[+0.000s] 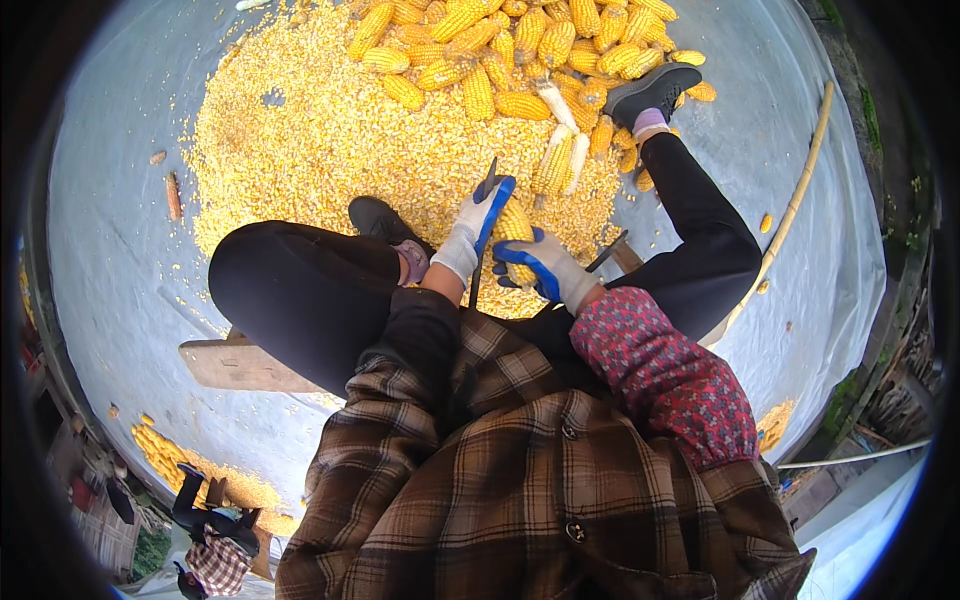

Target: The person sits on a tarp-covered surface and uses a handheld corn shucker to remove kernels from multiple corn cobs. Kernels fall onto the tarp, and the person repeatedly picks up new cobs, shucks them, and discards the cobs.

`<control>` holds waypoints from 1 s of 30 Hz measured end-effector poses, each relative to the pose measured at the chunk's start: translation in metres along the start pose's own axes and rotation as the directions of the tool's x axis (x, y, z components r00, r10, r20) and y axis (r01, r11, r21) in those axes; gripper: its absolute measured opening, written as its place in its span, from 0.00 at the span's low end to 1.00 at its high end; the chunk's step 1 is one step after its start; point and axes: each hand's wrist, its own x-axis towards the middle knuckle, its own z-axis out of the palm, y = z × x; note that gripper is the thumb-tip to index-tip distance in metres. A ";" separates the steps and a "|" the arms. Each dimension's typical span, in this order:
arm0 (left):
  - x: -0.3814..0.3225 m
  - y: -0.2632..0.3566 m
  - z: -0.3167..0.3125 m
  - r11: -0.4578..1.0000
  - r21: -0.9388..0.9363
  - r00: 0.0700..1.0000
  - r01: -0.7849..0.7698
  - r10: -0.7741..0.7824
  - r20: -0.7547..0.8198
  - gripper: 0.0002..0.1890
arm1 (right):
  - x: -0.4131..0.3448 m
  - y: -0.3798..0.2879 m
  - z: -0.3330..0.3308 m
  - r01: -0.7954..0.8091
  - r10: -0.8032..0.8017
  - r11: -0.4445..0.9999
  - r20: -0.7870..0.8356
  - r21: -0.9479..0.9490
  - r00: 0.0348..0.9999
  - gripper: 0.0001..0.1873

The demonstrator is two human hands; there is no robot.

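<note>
An ear of yellow corn [514, 220] is held low between my knees, with most of its kernels still on. My right hand [551, 266], in a white and blue glove, wraps around its lower end. At its upper left side, my left hand [474, 225] presses the ear with curled fingers in a matching glove. A dark narrow bar [475, 286] passes along the left hand, its tip showing above the fingers. Whether those fingers also grip the bar is hard to tell. Loose kernels [300, 150] spread widely beneath and beyond both hands.
Many ears of corn [555, 45] lie heaped at the far side. A second dark bar [606, 251] meets a wooden block [627, 257]. Left is a wooden board [247, 366]; right, a long pole [787, 210] on the grey sheet [832, 262]. Another person [214, 544] sits behind left.
</note>
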 end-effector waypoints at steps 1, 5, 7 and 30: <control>0.002 -0.002 0.000 0.989 0.123 0.991 -0.086 0.097 -0.092 0.27 | 0.008 -0.003 0.010 0.040 -0.054 0.987 -0.083 -0.156 0.995 0.15; 0.003 -0.001 -0.004 0.867 0.497 0.931 -0.035 0.209 -0.299 0.26 | -0.007 -0.024 0.032 0.039 -0.055 0.938 -0.038 -0.345 0.998 0.17; 0.000 0.004 -0.004 0.888 0.460 0.946 0.027 0.125 -0.298 0.24 | -0.051 -0.015 0.028 -0.096 0.093 0.995 0.072 0.039 0.993 0.16; -0.018 0.023 0.009 0.881 0.453 0.959 0.134 0.000 -0.284 0.26 | -0.014 0.001 0.014 0.039 -0.322 0.597 -0.195 -0.801 0.926 0.28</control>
